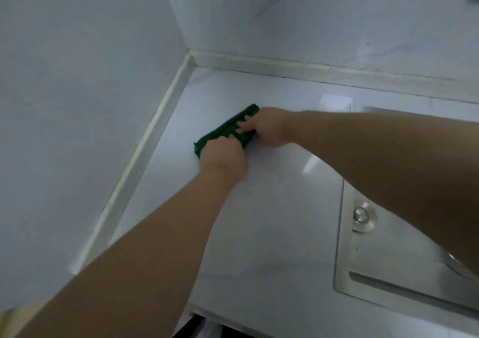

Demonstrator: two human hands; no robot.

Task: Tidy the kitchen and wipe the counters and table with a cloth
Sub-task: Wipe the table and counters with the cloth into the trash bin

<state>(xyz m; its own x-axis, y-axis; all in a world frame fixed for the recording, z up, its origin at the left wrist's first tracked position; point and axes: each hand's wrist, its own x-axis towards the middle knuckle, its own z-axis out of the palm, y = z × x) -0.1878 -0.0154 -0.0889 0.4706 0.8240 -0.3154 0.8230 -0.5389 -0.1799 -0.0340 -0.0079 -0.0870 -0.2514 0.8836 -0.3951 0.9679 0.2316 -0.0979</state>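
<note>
2 grips: cloth (pixel 218 132) under L hand (pixel 223 156) & R hand (pixel 269 127).

Location: a domestic kitchen, seen at one corner of a worktop.
- Table (pixel 272 208): glossy white, fitted flush against two walls at its far left corner.
- Left wall (pixel 77 78) and back wall (pixel 311 21): pale, smooth, faintly veined panels of a splashback kind.
- Sealing strip (pixel 285 68): cream and discoloured, ran along both wall joints.
- Steel plate (pixel 414 273): brushed metal, set into the table at its right side and carrying a round metal fitting (pixel 361 217); whether it was a hob or a sink surround could not be told.
- Green cloth (pixel 220 132): folded, lay on the table near the far left corner.
</note>
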